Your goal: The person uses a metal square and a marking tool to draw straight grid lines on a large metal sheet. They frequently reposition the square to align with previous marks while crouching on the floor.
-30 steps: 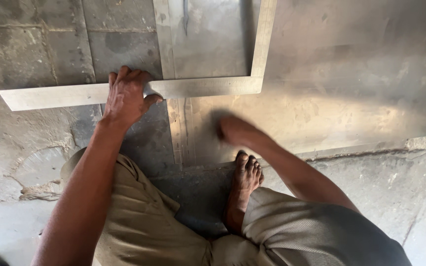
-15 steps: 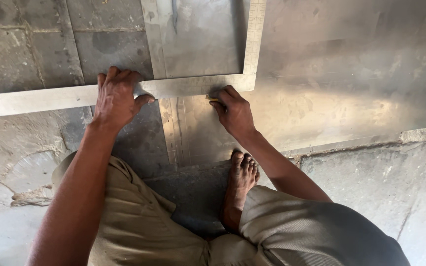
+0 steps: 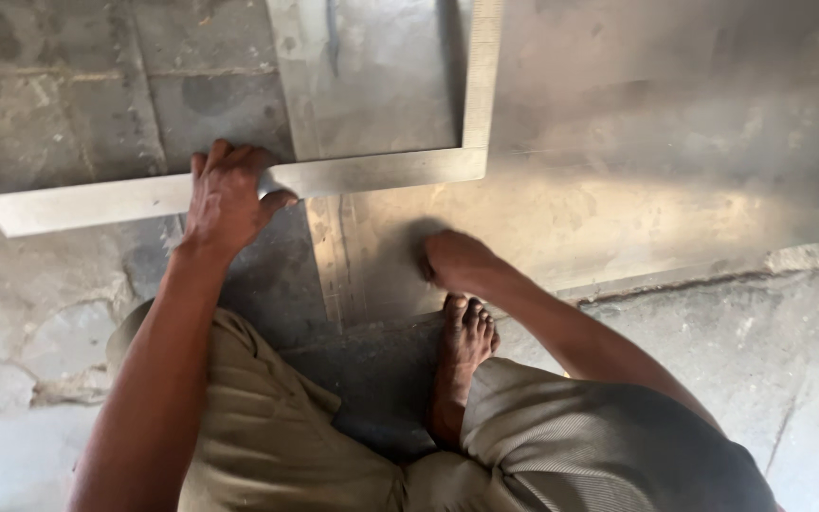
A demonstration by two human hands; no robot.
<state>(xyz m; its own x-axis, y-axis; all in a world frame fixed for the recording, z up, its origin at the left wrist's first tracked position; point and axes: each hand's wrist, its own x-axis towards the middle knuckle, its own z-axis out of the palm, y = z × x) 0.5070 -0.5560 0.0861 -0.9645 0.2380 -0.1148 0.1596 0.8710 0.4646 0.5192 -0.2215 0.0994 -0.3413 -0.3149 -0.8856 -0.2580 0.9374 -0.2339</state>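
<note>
A large L-shaped steel square [image 3: 381, 173] lies across a grey metal sheet [image 3: 637, 190] on the floor. Its long arm runs left over the stone and its short arm [image 3: 481, 76] points away from me. My left hand [image 3: 225, 194] presses down on the long arm, fingers over the top and thumb hooked on the near edge. My right hand [image 3: 457, 261] rests on the sheet below the square's corner, curled into a fist. Nothing shows in it.
I am squatting, with my bare foot [image 3: 462, 351] on the sheet's near edge between my knees. Rough stone slabs [image 3: 49, 95] with cracks and joints surround the sheet. A folded strip [image 3: 334, 256] runs along the sheet's left edge.
Half a second ago my right hand was up at the square's long arm. It has drawn back toward me and closed. My left hand stays on the square.
</note>
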